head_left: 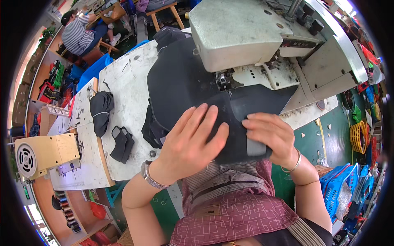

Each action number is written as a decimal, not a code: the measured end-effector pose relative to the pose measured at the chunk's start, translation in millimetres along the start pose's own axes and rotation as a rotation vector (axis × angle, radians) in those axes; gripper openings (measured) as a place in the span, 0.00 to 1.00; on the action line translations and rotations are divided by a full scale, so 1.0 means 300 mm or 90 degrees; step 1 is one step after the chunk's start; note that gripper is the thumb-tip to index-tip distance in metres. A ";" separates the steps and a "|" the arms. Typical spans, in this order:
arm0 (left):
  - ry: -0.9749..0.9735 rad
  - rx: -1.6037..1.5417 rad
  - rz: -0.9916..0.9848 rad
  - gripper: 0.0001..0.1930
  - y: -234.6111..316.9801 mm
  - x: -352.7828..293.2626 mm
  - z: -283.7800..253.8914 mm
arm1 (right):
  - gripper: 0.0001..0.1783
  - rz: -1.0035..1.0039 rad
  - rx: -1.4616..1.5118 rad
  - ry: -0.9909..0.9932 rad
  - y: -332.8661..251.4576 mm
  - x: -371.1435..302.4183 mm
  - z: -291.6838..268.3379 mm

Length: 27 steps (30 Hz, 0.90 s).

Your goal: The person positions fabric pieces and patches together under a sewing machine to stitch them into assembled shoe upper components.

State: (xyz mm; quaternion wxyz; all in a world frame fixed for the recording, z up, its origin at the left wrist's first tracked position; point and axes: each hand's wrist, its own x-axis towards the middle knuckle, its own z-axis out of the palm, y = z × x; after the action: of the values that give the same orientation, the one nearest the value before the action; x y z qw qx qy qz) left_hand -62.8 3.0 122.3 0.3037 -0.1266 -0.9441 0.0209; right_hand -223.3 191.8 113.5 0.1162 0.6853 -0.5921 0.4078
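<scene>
The big black cloth [176,84] lies flat on the white tabletop [129,76], with part of it right by the needle part [223,80] of the sewing machine [238,35]. The work looks partway done: the cloth is in place at the needle, but it has not come off the machine. I cannot see any stitches well, so I cannot tell how much is sewn or how much is left. The left hand [195,139] has a wide-open grip, with its fingers spread and pressing down on top of the cloth. The right hand [271,137] is at the other side, its fingers bent over the cloth near a grey patch [255,147]. Its thumb is hidden, so I cannot tell if that grip is pinching the cloth. Farther left, a black bundle [101,112] sits near a small black piece [122,144]. Off to the right is a blue basket [340,184].
</scene>
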 end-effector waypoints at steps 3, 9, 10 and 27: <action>-0.062 -0.128 -0.110 0.36 0.011 0.017 -0.032 | 0.16 0.023 0.006 -0.011 0.039 0.010 0.005; -0.093 -0.062 -0.204 0.48 0.037 -0.122 -0.043 | 0.15 0.008 0.052 -0.087 0.025 0.083 0.030; -0.086 -0.048 -0.215 0.48 0.063 -0.158 -0.041 | 0.13 -0.020 0.029 -0.065 0.015 0.067 0.042; -0.175 0.619 -1.118 0.33 1.482 -0.714 -0.627 | 0.10 -0.413 0.523 -0.446 -0.578 -0.064 0.638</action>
State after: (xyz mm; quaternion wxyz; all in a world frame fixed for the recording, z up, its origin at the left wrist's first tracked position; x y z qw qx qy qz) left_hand 314.6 372.1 101.9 0.1188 0.7535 -0.6192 0.1864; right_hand 15.3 129.6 33.7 -0.2399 0.9116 -0.1521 0.2972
